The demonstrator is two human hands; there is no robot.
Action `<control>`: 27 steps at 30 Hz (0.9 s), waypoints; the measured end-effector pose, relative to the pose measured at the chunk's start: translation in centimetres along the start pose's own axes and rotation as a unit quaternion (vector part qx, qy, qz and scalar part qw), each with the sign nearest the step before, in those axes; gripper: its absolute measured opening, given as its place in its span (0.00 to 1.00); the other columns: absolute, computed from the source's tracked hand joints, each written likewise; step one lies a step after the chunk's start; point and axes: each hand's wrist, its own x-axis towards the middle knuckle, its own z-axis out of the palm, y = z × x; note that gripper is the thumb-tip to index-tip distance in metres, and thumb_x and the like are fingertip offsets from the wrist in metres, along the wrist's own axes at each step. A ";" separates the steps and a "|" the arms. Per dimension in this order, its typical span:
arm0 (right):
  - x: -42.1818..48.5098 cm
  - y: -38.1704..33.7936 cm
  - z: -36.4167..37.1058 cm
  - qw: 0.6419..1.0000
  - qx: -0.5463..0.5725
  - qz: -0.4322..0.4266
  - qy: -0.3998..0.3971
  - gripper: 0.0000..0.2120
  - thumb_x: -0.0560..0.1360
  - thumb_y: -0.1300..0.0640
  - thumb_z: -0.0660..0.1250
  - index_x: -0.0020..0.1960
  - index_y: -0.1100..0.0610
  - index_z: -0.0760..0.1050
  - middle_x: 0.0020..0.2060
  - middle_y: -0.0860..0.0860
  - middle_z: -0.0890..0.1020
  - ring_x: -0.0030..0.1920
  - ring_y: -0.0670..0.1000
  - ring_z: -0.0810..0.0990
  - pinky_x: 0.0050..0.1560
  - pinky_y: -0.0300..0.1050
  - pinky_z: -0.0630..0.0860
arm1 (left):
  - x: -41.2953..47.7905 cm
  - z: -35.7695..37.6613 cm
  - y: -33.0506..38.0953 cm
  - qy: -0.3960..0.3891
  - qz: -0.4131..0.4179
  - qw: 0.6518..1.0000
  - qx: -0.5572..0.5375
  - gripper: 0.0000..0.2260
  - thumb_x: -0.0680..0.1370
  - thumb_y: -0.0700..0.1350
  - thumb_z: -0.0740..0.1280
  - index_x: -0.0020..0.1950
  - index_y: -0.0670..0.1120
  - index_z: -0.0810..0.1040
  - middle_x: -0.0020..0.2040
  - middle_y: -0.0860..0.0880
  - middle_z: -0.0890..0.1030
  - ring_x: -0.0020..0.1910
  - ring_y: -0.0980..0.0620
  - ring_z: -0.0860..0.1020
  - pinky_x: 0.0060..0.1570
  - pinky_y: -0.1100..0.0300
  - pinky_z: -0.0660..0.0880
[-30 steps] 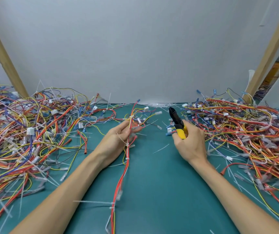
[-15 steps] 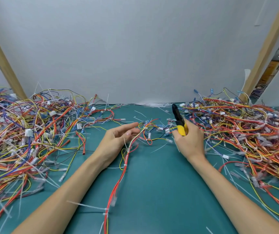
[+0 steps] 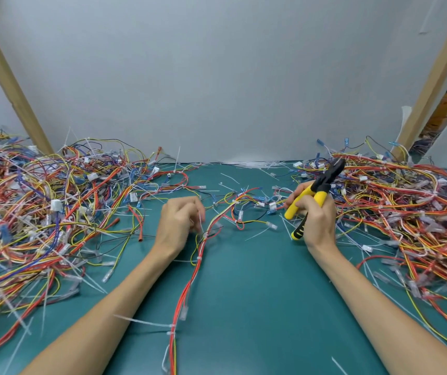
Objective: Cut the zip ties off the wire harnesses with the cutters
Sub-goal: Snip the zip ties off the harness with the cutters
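Observation:
A red, yellow and white wire harness (image 3: pixel 189 282) runs up the middle of the teal table from the near edge and fans out between my hands. White zip ties (image 3: pixel 172 326) still bind it near the bottom. My left hand (image 3: pixel 180 223) has its fingers curled and pinches a white zip tie (image 3: pixel 201 226) on the harness. My right hand (image 3: pixel 315 221) grips the yellow-handled cutters (image 3: pixel 313 197), black jaws pointing up and right, away from the harness.
A big tangle of harnesses (image 3: pixel 41 212) covers the left of the teal table (image 3: pixel 257 307), another tangle (image 3: pixel 406 209) the right. Cut zip-tie pieces (image 3: pixel 260 165) lie along the grey back wall. Wooden posts stand at both back corners.
My left hand went from flat, fingers extended, to curled and pinching a zip tie on the harness. My right hand tilted the cutters to the right and the harness end slid right.

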 end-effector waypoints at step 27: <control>0.4 0.5 -0.4 0.992 0.059 0.110 0.026 0.08 0.64 0.57 0.61 0.40 0.60 0.74 0.33 0.58 0.80 0.35 0.57 0.81 0.37 0.48 0.79 | 0.0 0.8 -1.6 0.007 0.045 0.961 0.271 0.11 0.73 0.53 0.73 0.37 0.49 0.76 0.32 0.55 0.76 0.35 0.58 0.74 0.36 0.63 0.66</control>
